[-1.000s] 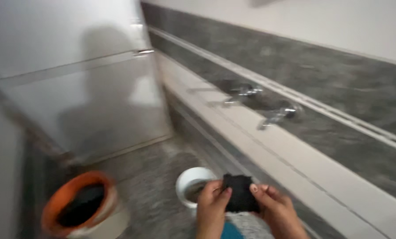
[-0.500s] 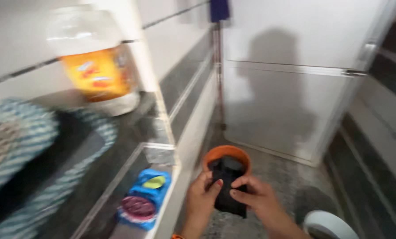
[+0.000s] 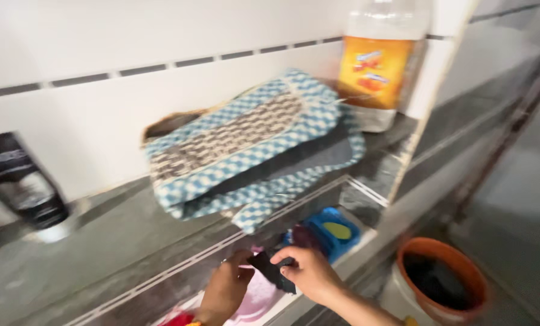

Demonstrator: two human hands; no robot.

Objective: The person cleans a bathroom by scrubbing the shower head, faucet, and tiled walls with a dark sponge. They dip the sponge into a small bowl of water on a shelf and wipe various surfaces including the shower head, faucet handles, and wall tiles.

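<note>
Both my hands hold a small black folded cloth [image 3: 269, 267] low in the view, just in front of a grey stone shelf's [image 3: 101, 241] lower ledge. My left hand [image 3: 225, 290] grips its left end and my right hand [image 3: 306, 271] covers its right end. Right behind the cloth lie a blue soap box [image 3: 333, 232] with a yellow oval and a pink dish [image 3: 255, 299]. On the shelf above rests a blue-and-white checked towel [image 3: 252, 145].
A clear plastic bottle with an orange label [image 3: 376, 66] stands at the shelf's right end. A dark tube [image 3: 22, 184] stands at the left. An orange-rimmed bucket [image 3: 442, 278] sits on the grey floor at lower right. White tiled wall runs behind.
My view has swung left from the taps and door to the shelf. My hands carried the black cloth from above the bucket up to the lower ledge near the soap box.
</note>
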